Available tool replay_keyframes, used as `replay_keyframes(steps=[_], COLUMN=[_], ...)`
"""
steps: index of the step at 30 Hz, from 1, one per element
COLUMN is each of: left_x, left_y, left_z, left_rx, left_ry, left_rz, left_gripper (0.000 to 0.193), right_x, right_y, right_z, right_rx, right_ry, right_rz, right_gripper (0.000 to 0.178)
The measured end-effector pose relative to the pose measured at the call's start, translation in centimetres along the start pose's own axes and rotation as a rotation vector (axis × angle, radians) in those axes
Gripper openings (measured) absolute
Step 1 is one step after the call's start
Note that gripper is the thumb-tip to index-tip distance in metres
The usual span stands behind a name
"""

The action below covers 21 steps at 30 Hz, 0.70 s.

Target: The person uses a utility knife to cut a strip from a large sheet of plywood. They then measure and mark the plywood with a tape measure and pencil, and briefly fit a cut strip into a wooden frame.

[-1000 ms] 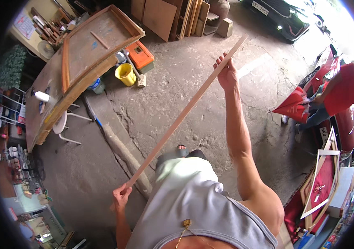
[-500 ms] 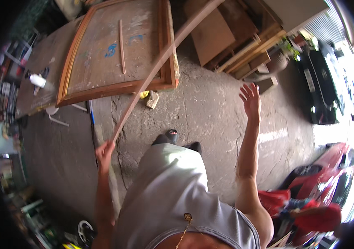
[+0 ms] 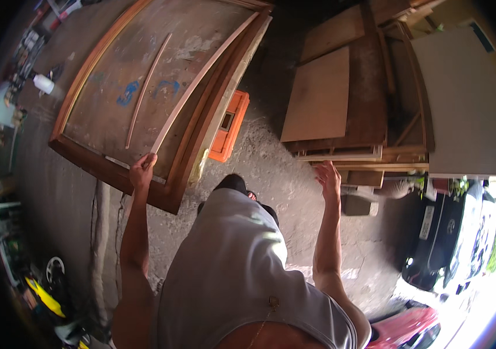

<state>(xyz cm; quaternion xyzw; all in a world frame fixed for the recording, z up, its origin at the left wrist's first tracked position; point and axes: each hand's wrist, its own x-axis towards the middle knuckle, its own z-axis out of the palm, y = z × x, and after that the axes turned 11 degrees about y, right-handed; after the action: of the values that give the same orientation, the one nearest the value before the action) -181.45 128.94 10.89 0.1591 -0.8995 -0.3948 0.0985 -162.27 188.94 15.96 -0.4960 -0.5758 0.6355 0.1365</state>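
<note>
Head view: the left hand is closed on the near end of a long wooden strip, which extends over the framed panel toward its far right corner; whether it rests there cannot be told. The right hand, well apart from the left, is empty with fingers loosely bent, and appears in front of the stacked boards, contact undetermined. A shorter strip lies on the panel, and an orange box sits just beyond its right edge.
</note>
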Motion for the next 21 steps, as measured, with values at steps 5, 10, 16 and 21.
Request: replay_keyframes(steps=[5, 10, 16, 21], left_x=[-1.9, -2.8, -10.9, -16.3], left_y=[3.3, 3.7, -0.7, -4.4], left_z=[1.2, 2.2, -0.2, 0.5], left_rx=[0.109, 0.363, 0.918, 1.149], left_ry=[0.009, 0.029, 0.367, 0.401], left_rz=[-0.007, 0.031, -0.211, 0.032], left_gripper=[0.057, 0.056, 0.033, 0.039], right_x=[10.0, 15.4, 22.9, 32.8], right_y=[-10.3, -17.2, -20.3, -23.3], right_z=[12.2, 31.1, 46.2, 56.2], right_rx=[-0.257, -0.463, -0.662, -1.112], right_ry=[-0.287, -0.560, -0.827, -0.779], right_rz=[-0.214, -0.634, -1.152, -1.516], right_gripper=[0.052, 0.049, 0.027, 0.045])
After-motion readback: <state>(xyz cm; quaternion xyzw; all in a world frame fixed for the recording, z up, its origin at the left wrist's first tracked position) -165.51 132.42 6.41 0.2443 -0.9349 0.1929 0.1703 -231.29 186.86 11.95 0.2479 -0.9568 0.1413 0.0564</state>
